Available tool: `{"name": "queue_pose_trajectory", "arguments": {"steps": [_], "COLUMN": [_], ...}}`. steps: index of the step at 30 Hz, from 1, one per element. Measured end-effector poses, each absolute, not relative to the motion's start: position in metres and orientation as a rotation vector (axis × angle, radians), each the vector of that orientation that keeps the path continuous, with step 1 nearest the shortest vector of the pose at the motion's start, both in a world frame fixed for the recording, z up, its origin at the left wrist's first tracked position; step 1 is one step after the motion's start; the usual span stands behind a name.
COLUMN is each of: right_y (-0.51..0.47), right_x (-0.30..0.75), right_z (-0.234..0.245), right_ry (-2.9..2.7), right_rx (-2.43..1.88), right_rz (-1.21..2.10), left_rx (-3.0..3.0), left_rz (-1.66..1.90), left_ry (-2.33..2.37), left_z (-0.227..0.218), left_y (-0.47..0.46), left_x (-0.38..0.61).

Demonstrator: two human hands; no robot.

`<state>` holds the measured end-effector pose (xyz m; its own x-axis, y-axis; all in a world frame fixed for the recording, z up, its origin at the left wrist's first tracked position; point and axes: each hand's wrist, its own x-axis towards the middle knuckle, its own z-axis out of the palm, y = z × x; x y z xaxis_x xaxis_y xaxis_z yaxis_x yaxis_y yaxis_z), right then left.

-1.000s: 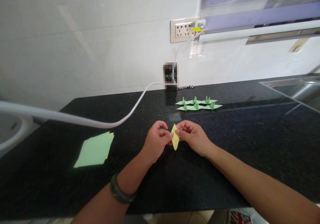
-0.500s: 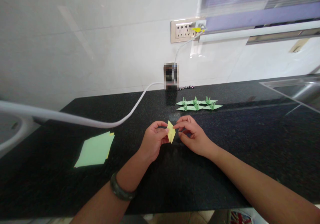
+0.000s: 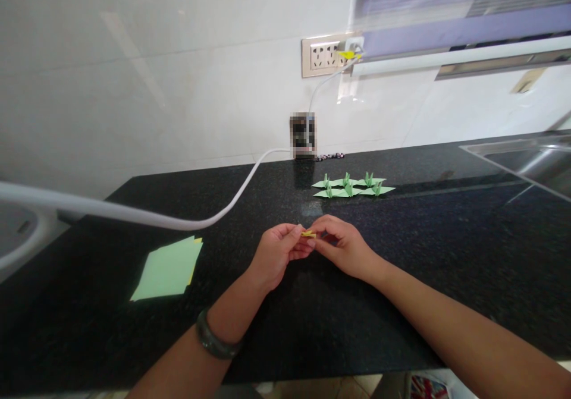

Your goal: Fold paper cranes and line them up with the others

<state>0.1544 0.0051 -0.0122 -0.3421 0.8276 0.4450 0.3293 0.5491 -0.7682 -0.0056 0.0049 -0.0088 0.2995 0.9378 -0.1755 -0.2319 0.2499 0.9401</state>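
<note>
Between both hands is a small piece of folded yellow paper [image 3: 308, 234], seen nearly edge-on above the dark counter. My left hand [image 3: 277, 253] pinches its left side between thumb and fingers. The fingertips and thumb of my right hand [image 3: 342, 245] close on its right end. Fingers cover much of the paper, so its full shape is hidden. Beyond the hands, several green paper cranes [image 3: 350, 191] stand in two rows. To the left lies a stack of square paper [image 3: 165, 268], light green on top with yellow edges showing.
A white cable [image 3: 187, 223] arcs across the left side in front of the view. A pixelated dark object [image 3: 304, 136] leans at the wall below the socket panel [image 3: 323, 56]. A metal sink [image 3: 535, 158] is set into the black counter [image 3: 401, 316] at right.
The yellow paper has turned from showing its upright diamond face to lying nearly edge-on. My right hand has moved left and closed on it; before, its thumb was apart from the paper.
</note>
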Motion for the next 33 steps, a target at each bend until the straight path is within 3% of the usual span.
{"name": "queue_pose_trajectory", "arguments": {"steps": [8, 14, 21, 33], "right_y": [0.008, 0.007, 0.005, 0.008], "right_x": [0.155, 0.150, 0.152, 0.152], "right_z": [-0.017, -0.020, -0.021, -0.025], "right_ry": [-1.797, -1.596, -1.665, -1.665], "right_rx": [-1.053, -0.947, -1.080, -1.129], "right_rz": [0.790, 1.079, 0.783, 0.691], "left_rx": [1.188, 1.284, 1.581, 1.830], "left_rz": [0.930, 0.968, 1.062, 1.051], "left_ry": [0.983, 1.003, 1.234, 1.352], "left_z": [-0.010, -0.013, -0.015, -0.018], "left_y": [0.003, 0.004, 0.001, 0.001], "left_x": [-0.003, -0.003, -0.004, -0.006]}}
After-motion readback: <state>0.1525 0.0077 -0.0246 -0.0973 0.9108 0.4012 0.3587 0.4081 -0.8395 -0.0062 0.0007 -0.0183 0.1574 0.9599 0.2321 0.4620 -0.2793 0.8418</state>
